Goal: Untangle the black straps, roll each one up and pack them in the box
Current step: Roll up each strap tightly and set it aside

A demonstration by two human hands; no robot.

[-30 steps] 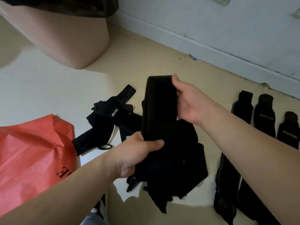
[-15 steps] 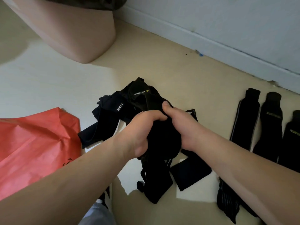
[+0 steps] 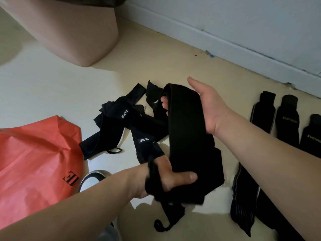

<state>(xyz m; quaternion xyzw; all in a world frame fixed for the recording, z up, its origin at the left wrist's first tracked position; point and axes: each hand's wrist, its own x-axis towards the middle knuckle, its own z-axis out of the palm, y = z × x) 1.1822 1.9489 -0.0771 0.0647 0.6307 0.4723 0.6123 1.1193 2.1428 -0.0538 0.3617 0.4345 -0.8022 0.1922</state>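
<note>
A wide black strap (image 3: 185, 133) is stretched lengthwise between my hands above the floor. My left hand (image 3: 166, 178) pinches its near end, thumb on top, with a thin loop and tail (image 3: 161, 225) dangling below. My right hand (image 3: 206, 108) holds the far end, fingers wrapped under the fold. A tangled pile of black straps (image 3: 121, 122) with white logos lies on the floor to the left of the held one. Several straps (image 3: 288, 119) lie flat in a row at the right. No box is clearly in view.
A red plastic bag (image 3: 34, 162) lies at the left. A pink tub (image 3: 74, 30) stands at the back left. A metal ring-shaped rim (image 3: 93, 176) shows near my left forearm. A white baseboard (image 3: 225, 44) and wall run along the back.
My hands were bunched together on the strap half a second ago. They have since pulled apart, stretching the strap out lengthwise again.
</note>
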